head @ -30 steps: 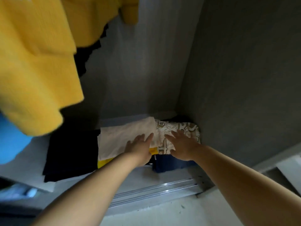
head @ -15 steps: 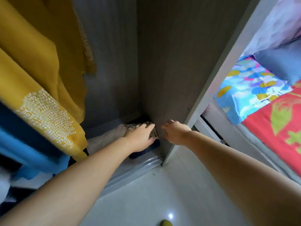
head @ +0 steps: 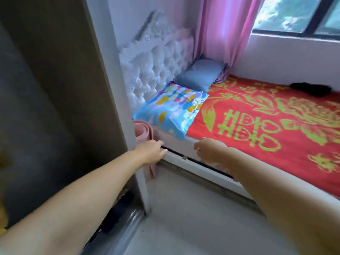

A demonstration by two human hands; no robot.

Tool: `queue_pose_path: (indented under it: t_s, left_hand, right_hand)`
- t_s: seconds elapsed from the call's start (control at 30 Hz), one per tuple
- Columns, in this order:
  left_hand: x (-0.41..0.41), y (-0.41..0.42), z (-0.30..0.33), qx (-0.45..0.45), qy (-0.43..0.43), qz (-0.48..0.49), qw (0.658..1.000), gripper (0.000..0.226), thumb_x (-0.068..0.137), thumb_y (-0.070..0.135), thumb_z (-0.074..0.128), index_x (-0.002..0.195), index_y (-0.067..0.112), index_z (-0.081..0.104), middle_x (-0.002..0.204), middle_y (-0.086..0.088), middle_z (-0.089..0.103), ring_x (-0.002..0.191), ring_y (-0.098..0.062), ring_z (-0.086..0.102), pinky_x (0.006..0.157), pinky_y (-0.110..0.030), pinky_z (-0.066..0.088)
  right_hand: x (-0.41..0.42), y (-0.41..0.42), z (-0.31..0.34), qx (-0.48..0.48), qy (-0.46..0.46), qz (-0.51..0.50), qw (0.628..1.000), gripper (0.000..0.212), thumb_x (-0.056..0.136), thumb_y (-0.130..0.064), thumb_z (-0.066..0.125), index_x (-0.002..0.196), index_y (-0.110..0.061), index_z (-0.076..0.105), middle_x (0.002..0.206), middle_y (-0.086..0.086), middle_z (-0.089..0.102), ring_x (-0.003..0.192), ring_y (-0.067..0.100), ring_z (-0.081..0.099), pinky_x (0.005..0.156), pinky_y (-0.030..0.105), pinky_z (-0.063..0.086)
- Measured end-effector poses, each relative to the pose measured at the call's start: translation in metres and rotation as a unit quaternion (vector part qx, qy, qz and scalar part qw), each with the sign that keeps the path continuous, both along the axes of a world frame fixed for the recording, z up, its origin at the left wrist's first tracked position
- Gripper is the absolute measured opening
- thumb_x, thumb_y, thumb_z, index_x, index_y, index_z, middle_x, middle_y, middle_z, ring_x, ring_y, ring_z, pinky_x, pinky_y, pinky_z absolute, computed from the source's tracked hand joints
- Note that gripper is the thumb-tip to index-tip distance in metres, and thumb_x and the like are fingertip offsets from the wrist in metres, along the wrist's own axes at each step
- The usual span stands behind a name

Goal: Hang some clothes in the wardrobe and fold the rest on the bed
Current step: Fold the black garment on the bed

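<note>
Far left, the wardrobe [head: 55, 107] fills the view, its grey side panel running down to the metal door track [head: 117, 234] at the floor, with a dark bundle of clothes [head: 119, 208] just visible low inside. The left hand [head: 150, 151] reaches past the panel's edge, fingers loosely extended and holding nothing, right next to a rolled pink mat [head: 143, 131] wedged between wardrobe and bed. Across the gap, the right hand [head: 209, 150] hovers at the bed's [head: 184, 144] near edge, fingers loosely curled, nothing in its grasp. Both hands are free, then! Further right, the red and green patterned blanket [head: 266, 122] spreads out, 2 pillows at its head: a bright multicoloured one [head: 171, 105] and a blue-grey one [head: 198, 74]. Way over by the wall under the window, a black garment [head: 311, 88] lies on the blanket, well apart from either hand.
</note>
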State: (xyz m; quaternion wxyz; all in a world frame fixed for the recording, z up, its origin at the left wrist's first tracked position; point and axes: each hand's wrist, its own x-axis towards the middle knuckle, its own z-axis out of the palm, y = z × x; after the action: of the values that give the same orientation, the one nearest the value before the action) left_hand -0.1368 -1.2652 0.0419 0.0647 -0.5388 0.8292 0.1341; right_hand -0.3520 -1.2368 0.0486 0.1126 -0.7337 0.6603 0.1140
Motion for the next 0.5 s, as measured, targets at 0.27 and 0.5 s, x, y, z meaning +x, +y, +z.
queue_pose_path:
  t_s: [0.27, 0.5]
  left_hand:
    - [-0.235, -0.002, 0.047, -0.055, 0.004, -0.170, 0.984, 0.049, 0.099, 0.048, 0.035, 0.137, 0.018, 0.043, 0.136, -0.011, 0.048, 0.123, -0.031, 0.048, 0.096, -0.043, 0.043]
    - [-0.382, 0.000, 0.065, -0.085, 0.021, -0.246, 0.965, 0.050, 0.099, 0.050, 0.033, 0.139, 0.020, 0.041, 0.134, -0.009, 0.049, 0.117, -0.030, 0.052, 0.080, -0.038, 0.044]
  right_hand:
    - [-0.222, 0.061, 0.049, -0.014, -0.003, -0.202, 0.979, 0.031, 0.095, -0.017, 0.044, 0.120, -0.010, 0.061, 0.120, 0.013, 0.061, 0.111, 0.031, 0.058, 0.095, 0.042, 0.048]
    - [-0.351, 0.090, 0.077, -0.056, 0.027, -0.263, 0.963, 0.035, 0.100, -0.021, 0.037, 0.128, -0.016, 0.057, 0.125, 0.006, 0.060, 0.107, 0.025, 0.060, 0.088, 0.036, 0.053]
